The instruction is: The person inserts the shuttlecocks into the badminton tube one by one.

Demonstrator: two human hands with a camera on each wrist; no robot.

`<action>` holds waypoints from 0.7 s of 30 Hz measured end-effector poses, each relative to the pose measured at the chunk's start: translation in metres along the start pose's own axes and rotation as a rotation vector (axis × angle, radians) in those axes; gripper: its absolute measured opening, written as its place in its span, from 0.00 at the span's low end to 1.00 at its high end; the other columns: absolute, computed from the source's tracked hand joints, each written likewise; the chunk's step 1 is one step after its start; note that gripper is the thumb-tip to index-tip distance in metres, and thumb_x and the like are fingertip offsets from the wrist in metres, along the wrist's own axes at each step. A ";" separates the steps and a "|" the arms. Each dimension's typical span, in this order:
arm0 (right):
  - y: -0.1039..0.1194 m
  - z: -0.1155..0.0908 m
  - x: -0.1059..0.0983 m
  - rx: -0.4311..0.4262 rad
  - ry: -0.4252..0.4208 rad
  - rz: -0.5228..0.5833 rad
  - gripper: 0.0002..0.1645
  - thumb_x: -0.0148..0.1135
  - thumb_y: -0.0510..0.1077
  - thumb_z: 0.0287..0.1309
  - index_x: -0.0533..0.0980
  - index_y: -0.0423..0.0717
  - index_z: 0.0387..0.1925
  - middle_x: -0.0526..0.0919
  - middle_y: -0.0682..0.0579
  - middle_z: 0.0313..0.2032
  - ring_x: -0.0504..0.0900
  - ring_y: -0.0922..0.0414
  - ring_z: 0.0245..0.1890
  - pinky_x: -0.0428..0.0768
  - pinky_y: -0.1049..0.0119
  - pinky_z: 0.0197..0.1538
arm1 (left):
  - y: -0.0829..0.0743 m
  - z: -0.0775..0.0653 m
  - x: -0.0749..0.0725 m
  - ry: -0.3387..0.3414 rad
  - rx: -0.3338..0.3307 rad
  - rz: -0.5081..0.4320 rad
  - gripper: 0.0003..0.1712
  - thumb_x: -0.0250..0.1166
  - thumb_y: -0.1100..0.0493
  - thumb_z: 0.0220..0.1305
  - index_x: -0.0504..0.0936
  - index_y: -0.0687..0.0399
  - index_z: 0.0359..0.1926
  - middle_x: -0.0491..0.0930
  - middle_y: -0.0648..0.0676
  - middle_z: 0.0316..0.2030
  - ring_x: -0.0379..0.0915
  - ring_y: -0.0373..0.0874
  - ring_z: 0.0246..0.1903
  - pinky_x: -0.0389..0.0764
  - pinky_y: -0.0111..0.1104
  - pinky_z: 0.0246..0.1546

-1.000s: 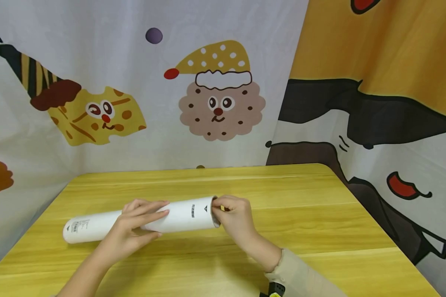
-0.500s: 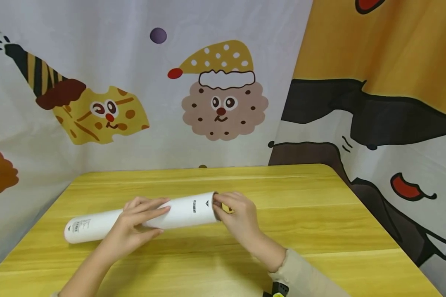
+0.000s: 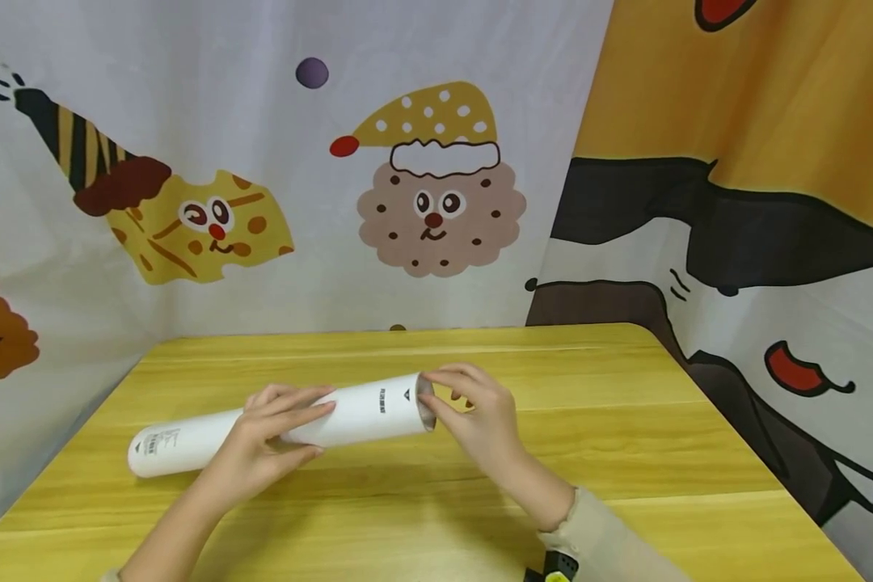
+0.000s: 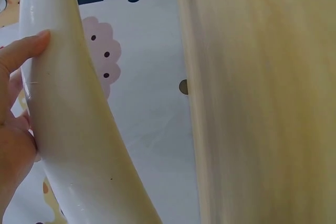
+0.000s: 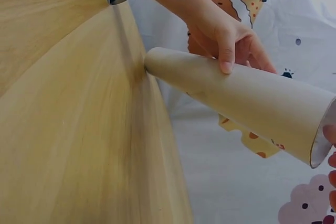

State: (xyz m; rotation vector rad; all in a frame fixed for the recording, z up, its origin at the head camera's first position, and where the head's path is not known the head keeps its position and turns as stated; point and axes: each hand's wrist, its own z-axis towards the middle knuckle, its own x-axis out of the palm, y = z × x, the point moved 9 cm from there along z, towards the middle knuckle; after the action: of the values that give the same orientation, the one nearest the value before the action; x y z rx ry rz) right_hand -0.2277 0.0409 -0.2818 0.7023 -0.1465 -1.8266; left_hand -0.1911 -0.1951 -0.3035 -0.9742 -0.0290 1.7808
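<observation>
A long white cardboard tube with small black print and black triangle marks lies slanted over the table, its right end raised. My left hand grips it round the middle, fingers over the top and thumb at the near side. In the right wrist view, the tube shows a hollow open end facing my right hand. There my index fingertip touches the upper rim, while the thumb tip is at the opening. A gap shows between these two fingertips. How deep the thumb reaches is hidden.
The wood-grain table carries the tube's left end. Behind it hangs a printed curtain with cartoon figures. A dark strap sits by my right sleeve.
The tube's right end has risen slightly. My right hand has shifted right and up, its fingers drawing back from inside the opening to the rim. My left hand keeps its grip.
</observation>
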 end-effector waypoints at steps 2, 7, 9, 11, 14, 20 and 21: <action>-0.003 0.000 -0.003 0.022 0.004 0.001 0.16 0.74 0.38 0.47 0.84 0.44 0.41 0.85 0.55 0.40 0.80 0.62 0.34 0.77 0.70 0.30 | 0.001 0.001 0.001 0.004 -0.004 0.002 0.30 0.75 0.54 0.48 0.82 0.53 0.55 0.76 0.56 0.58 0.65 0.46 0.52 0.52 0.37 0.53; -0.008 0.000 -0.013 0.045 -0.005 -0.011 0.16 0.74 0.39 0.48 0.84 0.43 0.41 0.85 0.54 0.40 0.77 0.62 0.30 0.77 0.64 0.27 | 0.002 0.004 0.004 -0.001 0.013 0.004 0.36 0.79 0.67 0.37 0.82 0.54 0.55 0.76 0.56 0.58 0.65 0.48 0.53 0.51 0.37 0.54; -0.011 0.000 -0.017 0.046 -0.006 -0.021 0.16 0.74 0.40 0.48 0.84 0.43 0.41 0.85 0.54 0.40 0.77 0.61 0.29 0.77 0.63 0.27 | 0.002 0.005 0.005 -0.003 0.018 0.004 0.37 0.79 0.68 0.36 0.82 0.55 0.54 0.76 0.57 0.58 0.65 0.48 0.53 0.50 0.37 0.54; -0.014 -0.001 -0.021 0.043 -0.009 -0.031 0.16 0.74 0.40 0.48 0.84 0.43 0.42 0.85 0.53 0.41 0.77 0.59 0.29 0.77 0.63 0.28 | 0.003 0.005 0.006 0.000 0.010 0.005 0.37 0.79 0.69 0.36 0.82 0.54 0.55 0.76 0.56 0.58 0.65 0.48 0.53 0.50 0.36 0.54; -0.019 -0.003 -0.028 0.043 -0.017 -0.044 0.16 0.73 0.40 0.49 0.83 0.44 0.43 0.85 0.53 0.41 0.78 0.57 0.29 0.77 0.62 0.30 | 0.006 0.005 0.007 0.009 -0.015 0.017 0.38 0.78 0.70 0.37 0.81 0.53 0.55 0.75 0.54 0.59 0.65 0.46 0.54 0.51 0.35 0.53; -0.033 -0.008 -0.043 0.047 -0.029 -0.085 0.18 0.73 0.39 0.48 0.83 0.46 0.44 0.84 0.55 0.43 0.77 0.58 0.31 0.76 0.64 0.32 | 0.011 0.005 0.007 0.014 -0.041 0.049 0.39 0.77 0.73 0.37 0.81 0.51 0.56 0.75 0.52 0.59 0.64 0.45 0.55 0.51 0.37 0.51; -0.035 -0.010 -0.045 0.050 -0.028 -0.093 0.18 0.73 0.38 0.48 0.83 0.46 0.45 0.84 0.55 0.43 0.77 0.59 0.31 0.76 0.64 0.32 | 0.012 0.005 0.007 0.012 -0.043 0.052 0.39 0.77 0.73 0.37 0.81 0.51 0.56 0.75 0.52 0.59 0.64 0.45 0.55 0.50 0.38 0.51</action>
State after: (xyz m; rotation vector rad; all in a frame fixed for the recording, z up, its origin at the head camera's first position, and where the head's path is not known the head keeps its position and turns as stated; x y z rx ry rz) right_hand -0.2426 0.0968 -0.2873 0.7291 -0.1812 -1.9277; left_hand -0.2044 -0.1923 -0.3097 -1.0248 -0.0344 1.8277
